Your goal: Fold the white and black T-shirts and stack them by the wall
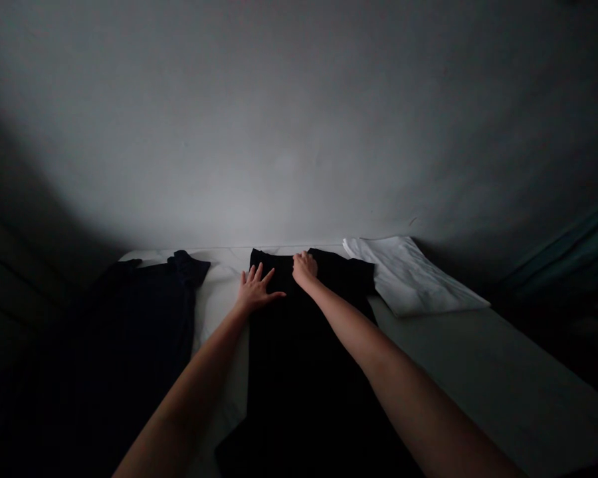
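Cloth of a black garment (303, 372) lies spread along the middle of the pale, faintly veined counter (222, 275), running from near the wall (279, 133) toward the person. The left hand (254, 291) rests palm down at the garment's left edge, close to its far end; its grip is open, fingers fanned and thumb pointing right across the black fabric. The right hand (305, 267) is just beside it, at the far edge, with its fingers curled in against the cloth; whether its grip has closed on a fold I cannot tell. Both forearms reach in from the near side. To the left lies a dark blue garment (144, 312), apart from the black one. To the right, a white cloth (403, 279) lies flat, meeting the black garment's short sleeve (361, 273). The light is dim, and details within the dark fabrics are lost.
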Available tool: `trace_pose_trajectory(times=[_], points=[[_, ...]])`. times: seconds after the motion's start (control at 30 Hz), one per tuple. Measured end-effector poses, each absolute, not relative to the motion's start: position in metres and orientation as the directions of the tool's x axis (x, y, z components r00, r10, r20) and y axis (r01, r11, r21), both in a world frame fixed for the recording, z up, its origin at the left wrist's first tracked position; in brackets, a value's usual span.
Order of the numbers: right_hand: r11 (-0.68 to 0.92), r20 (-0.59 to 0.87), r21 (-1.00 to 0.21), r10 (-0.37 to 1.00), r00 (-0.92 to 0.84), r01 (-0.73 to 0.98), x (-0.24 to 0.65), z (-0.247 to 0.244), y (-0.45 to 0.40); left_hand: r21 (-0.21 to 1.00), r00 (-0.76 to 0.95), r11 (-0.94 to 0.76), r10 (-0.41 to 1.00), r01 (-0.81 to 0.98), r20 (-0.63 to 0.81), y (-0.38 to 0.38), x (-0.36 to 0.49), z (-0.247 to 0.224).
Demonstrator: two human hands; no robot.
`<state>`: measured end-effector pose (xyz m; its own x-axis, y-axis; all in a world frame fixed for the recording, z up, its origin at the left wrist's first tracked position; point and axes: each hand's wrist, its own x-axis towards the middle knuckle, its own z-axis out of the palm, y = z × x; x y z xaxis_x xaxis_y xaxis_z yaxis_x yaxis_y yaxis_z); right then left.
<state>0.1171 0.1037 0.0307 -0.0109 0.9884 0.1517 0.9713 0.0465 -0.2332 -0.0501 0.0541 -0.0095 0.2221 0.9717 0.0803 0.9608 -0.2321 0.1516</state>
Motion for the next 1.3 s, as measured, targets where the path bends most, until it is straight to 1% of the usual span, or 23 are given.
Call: trace_pose_trajectory(times=[0.1, 0.13, 0.2, 0.27, 0.37, 0.43, 0.47, 0.5, 0.53, 0.6, 0.63, 0.7, 0.77, 0.93, 1.03, 1.1, 1.2, 1.3], points=[[0.272, 0.199, -0.197, 0.952, -0.233, 0.942, 0.100, 0.026, 0.097, 0.166, 0.229, -0.242, 0.969, 0.956, 0.092, 0.058, -0.052, -0.012], [0.319, 0.183, -0.193, 0.941, -0.285, 0.928, 0.096, 0.023, 0.095, 0.174, 0.229, -0.243, 0.969, 0.954, 0.097, 0.060, -0.054, -0.014], [0.335, 0.099, -0.199, 0.942, -0.322, 0.921, 0.091, 0.015, 0.091, 0.194, 0.211, -0.228, 0.972, 0.954, 0.102, 0.063, -0.056, -0.016], [0.282, 0.011, -0.203, 0.958, -0.286, 0.938, 0.090, 0.009, 0.086, 0.196, 0.181, -0.201, 0.977, 0.960, 0.117, 0.066, -0.059, -0.019], [0.097, -0.081, -0.174, 0.990, -0.113, 0.980, 0.086, 0.007, 0.084, 0.159, 0.149, -0.179, 0.972, 0.971, 0.181, 0.066, -0.059, -0.023], [0.009, -0.095, -0.132, 0.995, -0.022, 0.991, 0.078, 0.012, 0.090, 0.131, 0.137, -0.170, 0.964, 0.977, 0.229, 0.065, -0.056, -0.026], [0.021, -0.066, -0.124, 0.997, -0.029, 0.992, 0.072, 0.015, 0.095, 0.120, 0.128, -0.161, 0.961, 0.980, 0.247, 0.065, -0.055, -0.027], [0.075, -0.019, -0.128, 0.997, -0.078, 0.989, 0.065, 0.018, 0.101, 0.110, 0.122, -0.155, 0.958, 0.982, 0.260, 0.064, -0.054, -0.028], [0.165, 0.038, -0.142, 0.986, -0.161, 0.976, 0.058, 0.020, 0.108, 0.099, 0.122, -0.153, 0.955, 0.983, 0.269, 0.064, -0.054, -0.029], [0.381, 0.113, -0.174, 0.924, -0.366, 0.908, 0.046, 0.020, 0.123, 0.075, 0.137, -0.164, 0.950, 0.984, 0.280, 0.064, -0.053, -0.032], [0.463, 0.109, -0.188, 0.886, -0.450, 0.866, 0.040, 0.018, 0.130, 0.064, 0.148, -0.173, 0.947, 0.983, 0.284, 0.065, -0.054, -0.033], [0.535, 0.064, -0.209, 0.843, -0.534, 0.819, 0.033, 0.012, 0.143, 0.049, 0.160, -0.182, 0.942, 0.982, 0.294, 0.067, -0.054, -0.037], [0.529, 0.035, -0.220, 0.844, -0.535, 0.820, 0.030, 0.006, 0.152, 0.052, 0.150, -0.174, 0.939, 0.983, 0.309, 0.069, -0.054, -0.040], [0.427, -0.011, -0.263, 0.896, -0.445, 0.865, 0.026, 0.009, 0.152, 0.066, 0.121, -0.149, 0.942, 0.987, 0.314, 0.070, -0.053, -0.041], [0.314, 0.050, -0.301, 0.948, -0.314, 0.900, 0.029, 0.009, 0.128, 0.051, 0.149, -0.167, 0.954, 0.985, 0.260, 0.068, -0.056, -0.036], [0.273, 0.072, -0.308, 0.962, -0.264, 0.911, 0.041, 0.003, 0.102, 0.042, 0.162, -0.176, 0.959, 0.983, 0.234, 0.067, -0.058, -0.033], [0.323, 0.105, -0.273, 0.946, -0.305, 0.906, 0.073, -0.006, 0.058, 0.044, 0.143, -0.158, 0.959, 0.986, 0.247, 0.065, -0.058, -0.030], [0.332, 0.122, -0.252, 0.943, -0.310, 0.909, 0.100, -0.008, 0.028, 0.084, 0.100, -0.125, 0.962, 0.989, 0.255, 0.066, -0.055, -0.028]])
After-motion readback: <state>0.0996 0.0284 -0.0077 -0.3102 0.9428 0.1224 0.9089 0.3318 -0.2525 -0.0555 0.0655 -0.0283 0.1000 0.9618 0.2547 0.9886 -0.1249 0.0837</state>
